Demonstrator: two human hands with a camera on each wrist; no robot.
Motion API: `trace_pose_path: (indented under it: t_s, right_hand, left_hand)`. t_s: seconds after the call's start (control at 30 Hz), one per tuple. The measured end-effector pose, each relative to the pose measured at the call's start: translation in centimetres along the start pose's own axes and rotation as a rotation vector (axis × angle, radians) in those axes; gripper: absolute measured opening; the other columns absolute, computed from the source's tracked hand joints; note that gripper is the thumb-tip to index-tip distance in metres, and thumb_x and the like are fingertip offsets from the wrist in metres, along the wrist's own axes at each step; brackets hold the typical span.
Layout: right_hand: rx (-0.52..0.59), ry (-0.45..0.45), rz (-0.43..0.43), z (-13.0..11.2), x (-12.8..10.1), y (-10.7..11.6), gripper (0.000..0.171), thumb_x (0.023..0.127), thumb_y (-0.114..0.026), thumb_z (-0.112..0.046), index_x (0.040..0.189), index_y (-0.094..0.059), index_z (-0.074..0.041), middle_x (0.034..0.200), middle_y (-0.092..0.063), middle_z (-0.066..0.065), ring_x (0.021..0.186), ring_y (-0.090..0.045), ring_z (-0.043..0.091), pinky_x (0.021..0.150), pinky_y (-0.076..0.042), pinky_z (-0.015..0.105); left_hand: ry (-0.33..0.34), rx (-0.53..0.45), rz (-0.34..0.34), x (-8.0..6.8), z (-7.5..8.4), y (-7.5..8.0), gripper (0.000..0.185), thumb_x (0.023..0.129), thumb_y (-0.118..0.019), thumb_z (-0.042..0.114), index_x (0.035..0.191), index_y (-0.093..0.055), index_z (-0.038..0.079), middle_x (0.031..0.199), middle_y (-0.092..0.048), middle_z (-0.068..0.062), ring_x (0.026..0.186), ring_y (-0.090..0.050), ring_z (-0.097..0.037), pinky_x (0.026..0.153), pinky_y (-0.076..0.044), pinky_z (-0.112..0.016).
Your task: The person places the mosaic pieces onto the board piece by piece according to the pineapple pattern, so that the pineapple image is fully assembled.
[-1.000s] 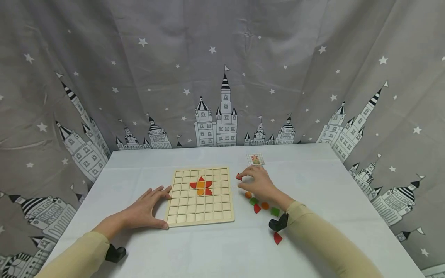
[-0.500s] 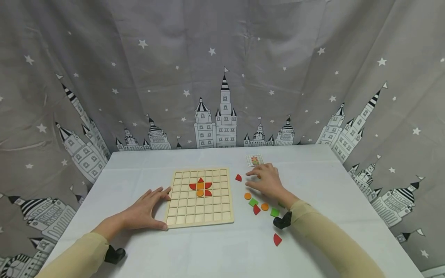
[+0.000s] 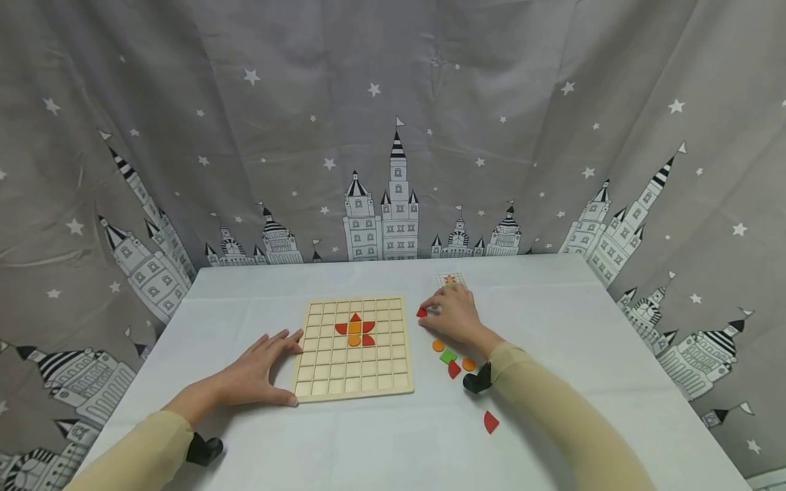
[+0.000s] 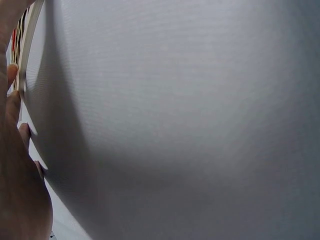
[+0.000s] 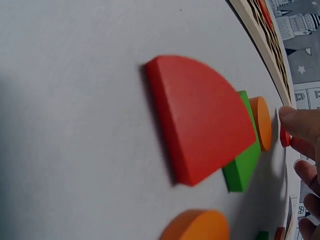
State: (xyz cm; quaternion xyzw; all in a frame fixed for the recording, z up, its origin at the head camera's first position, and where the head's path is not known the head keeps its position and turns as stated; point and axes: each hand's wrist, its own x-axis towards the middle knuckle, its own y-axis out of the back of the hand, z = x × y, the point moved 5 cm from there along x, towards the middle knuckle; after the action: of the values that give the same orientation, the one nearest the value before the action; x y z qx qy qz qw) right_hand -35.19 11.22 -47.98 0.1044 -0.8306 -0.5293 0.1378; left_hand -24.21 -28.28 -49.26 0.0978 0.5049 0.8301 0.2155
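Note:
A wooden grid board (image 3: 381,378) lies on the table, with several red and orange pieces set in its upper middle cells. My left hand (image 3: 254,372) is spread at its left side, fingertips and thumb touching the edge. To the right of the board, my right hand (image 3: 457,314) pinches a red quarter-circle piece (image 3: 421,312) between thumb and index finger, low over the cloth. The right wrist view shows this red piece (image 5: 285,137) beside the thumb. Partly behind the right hand is a small pattern card (image 3: 442,278).
Below the right hand lie an orange disc (image 3: 439,346), a green square (image 3: 448,356), a red quarter-circle (image 3: 454,369) leaning onto the green one and another orange disc (image 3: 469,364). A further red quarter-circle (image 3: 491,422) lies nearer me. A grey castle-print curtain (image 3: 393,68) stands behind the table.
My right hand drew back from the red quarter-circle half a second ago, then came left again and now pinches it. Its forearm now covers a green square. The left hand stays put.

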Motion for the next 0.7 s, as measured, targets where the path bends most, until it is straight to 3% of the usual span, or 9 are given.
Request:
trace_pose_path:
  t_s: [0.37,0.7]
  right_hand:
    - [0.041,-0.010,-0.020,-0.3,-0.2,0.0,0.018,0.090,-0.074,-0.031,0.106,-0.080,-0.028,0.117,-0.062,-0.001,0.112,-0.044,0.023,0.095,-0.038,0.043]
    - [0.093,0.056,-0.083,0.3,-1.4,0.3,0.022,0.090,-0.068,-0.018,0.102,-0.080,-0.031,0.114,-0.059,-0.003,0.120,-0.041,0.024,0.100,-0.037,0.044]
  left_hand:
    - [-0.003,0.010,0.006,0.0,-0.1,0.0,0.096,0.063,-0.079,0.079,0.132,-0.053,0.019,0.166,-0.031,-0.010,0.153,-0.019,-0.042,0.123,-0.007,-0.063]
    - [0.005,0.011,0.000,0.1,-0.1,0.0,0.096,0.062,-0.079,0.080,0.132,-0.053,0.019,0.166,-0.031,-0.009,0.153,-0.019,-0.042,0.124,-0.006,-0.062]
